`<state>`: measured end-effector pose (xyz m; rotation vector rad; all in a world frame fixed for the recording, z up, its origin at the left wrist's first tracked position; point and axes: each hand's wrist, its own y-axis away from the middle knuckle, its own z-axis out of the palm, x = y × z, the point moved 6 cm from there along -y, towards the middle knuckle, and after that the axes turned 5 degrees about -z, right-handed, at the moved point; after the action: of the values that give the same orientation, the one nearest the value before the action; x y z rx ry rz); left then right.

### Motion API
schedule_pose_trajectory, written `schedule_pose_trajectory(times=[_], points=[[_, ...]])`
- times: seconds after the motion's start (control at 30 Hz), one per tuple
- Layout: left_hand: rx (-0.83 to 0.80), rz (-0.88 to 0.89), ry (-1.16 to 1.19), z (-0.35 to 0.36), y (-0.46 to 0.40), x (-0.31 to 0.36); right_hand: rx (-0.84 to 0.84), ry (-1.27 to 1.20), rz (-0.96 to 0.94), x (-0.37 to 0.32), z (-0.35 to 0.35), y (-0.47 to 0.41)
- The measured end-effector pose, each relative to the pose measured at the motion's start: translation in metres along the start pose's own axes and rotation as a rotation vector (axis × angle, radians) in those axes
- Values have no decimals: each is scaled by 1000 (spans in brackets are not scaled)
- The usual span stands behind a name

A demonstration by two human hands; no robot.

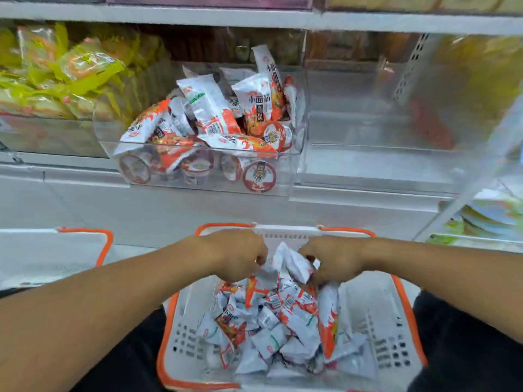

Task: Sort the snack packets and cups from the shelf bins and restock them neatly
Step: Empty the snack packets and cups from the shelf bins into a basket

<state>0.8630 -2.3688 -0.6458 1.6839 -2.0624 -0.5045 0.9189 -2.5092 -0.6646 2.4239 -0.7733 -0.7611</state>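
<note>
A white basket with orange rim (402,312) sits in front of me, holding a heap of white-and-orange snack packets (271,332). My left hand (237,254) grips packets over the basket's far end. My right hand (334,261) grips a bunch of white packets (297,264) beside it, one long packet (329,321) hanging below. On the shelf above, a clear bin (300,165) holds more of the same packets (209,108) and several round-lidded cups (259,176), all jumbled.
A second white basket with orange handle (85,250) stands at the left. Yellow-green packets (70,75) fill the left shelf bin. An empty-looking clear bin (368,165) sits right of the middle one. More goods lie at lower right (492,213).
</note>
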Motion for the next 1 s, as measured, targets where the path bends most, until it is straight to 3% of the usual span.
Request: schedule_pose_trajectory(times=[0.07,0.13,0.23,0.3,0.33,0.4,0.5,0.67,0.73,1.0], points=[[-81,4,-28,-4,2,6,-131,-3,39,-4,13,0],[34,60,71,-48,16,4,-32,57,-38,-24,-12,12],[617,27,393,-150,63,-35,466,-58,-228,-65,-89,56],[965,-148,458,-190,91,-86,815,-134,-338,-83,-141,90],[1042,-274,411,-196,97,-111,930,-130,-357,-88,-165,98],[969,-529,281,-191,89,-150,973,-31,-283,-91,-209,89],[687,-773,284,-169,66,-177,740,166,-36,-91,-254,27],[534,-701,456,-162,43,-184,609,105,236,-70,-279,-61],[501,-685,442,-162,38,-186,601,35,190,-71,-282,-80],[416,-710,225,-167,33,-195,751,323,89,-84,-289,-92]])
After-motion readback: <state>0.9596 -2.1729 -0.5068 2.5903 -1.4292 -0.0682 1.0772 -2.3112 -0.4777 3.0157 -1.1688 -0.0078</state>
